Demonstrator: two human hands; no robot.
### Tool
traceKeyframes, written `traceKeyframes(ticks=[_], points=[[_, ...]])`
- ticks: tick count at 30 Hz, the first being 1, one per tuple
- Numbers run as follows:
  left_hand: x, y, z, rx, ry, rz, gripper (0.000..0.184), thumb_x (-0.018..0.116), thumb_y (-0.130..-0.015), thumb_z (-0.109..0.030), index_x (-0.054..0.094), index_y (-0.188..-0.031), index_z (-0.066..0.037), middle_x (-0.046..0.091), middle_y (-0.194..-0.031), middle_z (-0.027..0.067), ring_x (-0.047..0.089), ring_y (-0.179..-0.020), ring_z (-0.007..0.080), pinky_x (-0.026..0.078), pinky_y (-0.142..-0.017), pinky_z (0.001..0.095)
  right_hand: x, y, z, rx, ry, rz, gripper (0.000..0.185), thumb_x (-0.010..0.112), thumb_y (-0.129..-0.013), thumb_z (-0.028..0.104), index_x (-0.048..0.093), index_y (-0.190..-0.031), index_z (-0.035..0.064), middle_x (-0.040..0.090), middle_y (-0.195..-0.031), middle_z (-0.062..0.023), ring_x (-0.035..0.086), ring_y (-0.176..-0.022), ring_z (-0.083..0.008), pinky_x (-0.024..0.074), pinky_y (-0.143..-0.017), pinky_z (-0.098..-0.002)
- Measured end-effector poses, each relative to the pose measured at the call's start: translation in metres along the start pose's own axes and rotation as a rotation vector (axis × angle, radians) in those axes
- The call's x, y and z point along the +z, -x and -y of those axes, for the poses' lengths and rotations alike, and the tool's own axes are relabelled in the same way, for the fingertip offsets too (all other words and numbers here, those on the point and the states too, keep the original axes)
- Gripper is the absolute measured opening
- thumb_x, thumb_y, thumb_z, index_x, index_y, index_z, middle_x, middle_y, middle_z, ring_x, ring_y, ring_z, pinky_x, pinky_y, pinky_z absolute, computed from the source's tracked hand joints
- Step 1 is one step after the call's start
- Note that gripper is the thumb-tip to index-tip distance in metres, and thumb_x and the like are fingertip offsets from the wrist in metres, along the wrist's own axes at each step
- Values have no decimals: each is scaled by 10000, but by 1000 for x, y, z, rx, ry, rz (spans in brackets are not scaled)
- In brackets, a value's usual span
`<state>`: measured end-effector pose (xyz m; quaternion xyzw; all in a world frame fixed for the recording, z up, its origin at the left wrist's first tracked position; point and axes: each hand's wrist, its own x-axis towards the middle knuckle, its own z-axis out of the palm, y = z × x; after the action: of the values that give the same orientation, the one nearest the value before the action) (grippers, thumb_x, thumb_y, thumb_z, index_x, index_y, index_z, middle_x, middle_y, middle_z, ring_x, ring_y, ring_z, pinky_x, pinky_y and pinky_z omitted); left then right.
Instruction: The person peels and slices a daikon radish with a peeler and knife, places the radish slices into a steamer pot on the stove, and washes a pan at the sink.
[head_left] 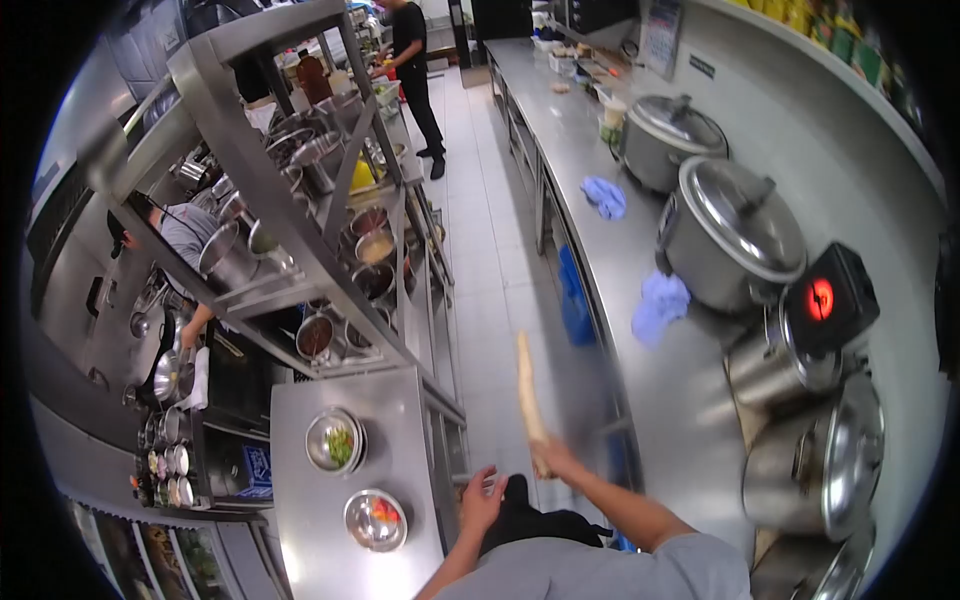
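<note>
My right hand [557,459] is wrapped round the lower end of a long pale, slightly curved stick-like item [527,388], perhaps a root vegetable; its kind is not clear. It points forward over the tiled floor, upright in view and a little blurred. In front of my body, my left hand [482,497] is raised with its fingers apart and nothing in it. Left of that hand, a steel bowl with red and orange pieces [376,520] sits on the steel table [290,420]. Behind it is a stack of steel bowls with green pieces [335,441].
A steel shelf rack [320,240] with pots rises at left. The long counter [680,430] at right bears rice cookers [735,235], blue cloths [660,308] and large steel pots [810,480]. One person [410,70] stands down the aisle; another [190,240] works behind the rack.
</note>
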<state>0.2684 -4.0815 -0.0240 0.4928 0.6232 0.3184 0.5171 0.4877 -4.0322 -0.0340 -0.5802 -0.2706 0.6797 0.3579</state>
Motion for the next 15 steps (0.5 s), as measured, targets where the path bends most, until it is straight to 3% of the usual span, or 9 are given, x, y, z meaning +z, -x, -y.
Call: traceKeyframes(ticks=[2, 3, 5, 7, 8, 9, 11, 12, 15], points=[[24, -87, -18, -220, 47, 101, 570, 719, -928, -425, 583, -1321, -36, 669, -1199, 133, 640, -1070, 228, 508, -900, 373, -2, -6, 17, 71, -24, 59, 353, 586, -1003, 300, 456, -1149, 6, 604, -703, -104, 599, -488, -193, 519, -428, -346], [34, -122, -38, -212, 55, 97, 570, 719, -928, -425, 583, -1321, -36, 669, -1199, 133, 640, -1070, 228, 508, -900, 373, -2, -7, 35, 75, 26, 77, 374, 576, -1008, 324, 458, -1171, 9, 608, -728, -106, 607, -500, -196, 525, -437, -344], [58, -195, -82, -442, 195, 359, 545, 707, -937, -374, 554, -1321, -19, 686, -1134, 152, 679, -960, 236, 547, -860, 369, -6, -27, 65, 75, -61, 154, 386, 570, -1013, 334, 460, -1204, 17, 609, -762, -106, 629, -544, -195, 536, -453, -342], [78, -261, -105, -470, 423, 440, 495, 712, -930, -332, 557, -1273, -11, 686, -1053, 152, 685, -900, 238, 564, -824, 372, -9, -57, 111, 1, -30, 206, 482, 569, -1017, 359, 424, -1323, 16, 642, -838, -113, 671, -630, -199, 567, -550, -343], [85, -295, -116, -520, 645, 524, 445, 718, -924, -290, 560, -1226, -4, 686, -972, 151, 692, -839, 239, 582, -788, 375, -24, -119, 80, -224, 178, 134, 541, 553, -1020, 419, 457, -1382, 29, 682, -916, -126, 703, -733, -208, 578, -661, -338], [88, -328, -128, -505, 645, 519, 445, 718, -924, -290, 560, -1226, -4, 686, -972, 151, 692, -839, 239, 582, -788, 375, -39, -147, 110, -237, 182, 141, 541, 553, -1020, 419, 457, -1382, 29, 682, -916, -126, 703, -733, -208, 578, -661, -338], [89, -393, -157, -430, 631, 372, 308, 723, -908, -208, 565, -1088, -15, 641, -822, 118, 681, -746, 239, 591, -676, 366, -70, -197, 192, 144, 354, 304, 570, 534, -1012, 503, 544, -1371, 61, 709, -974, -134, 720, -794, -236, 573, -743, -352], [85, -420, -179, -358, 577, 341, 273, 741, -889, -168, 555, -1034, -31, 601, -765, 80, 660, -678, 209, 579, -592, 334, -81, -220, 237, 113, 471, 256, 568, 537, -990, 555, 632, -1301, 89, 735, -944, -137, 723, -809, -242, 572, -755, -365], [73, -513, -205, -279, 395, 184, 267, 721, -900, -153, 537, -1031, -11, 587, -743, 72, 631, -600, 193, 560, -553, 338, -134, -350, 285, -204, 802, 105, 524, 584, -986, 481, 624, -1312, 73, 754, -929, -132, 732, -810, -252, 572, -727, -379]])
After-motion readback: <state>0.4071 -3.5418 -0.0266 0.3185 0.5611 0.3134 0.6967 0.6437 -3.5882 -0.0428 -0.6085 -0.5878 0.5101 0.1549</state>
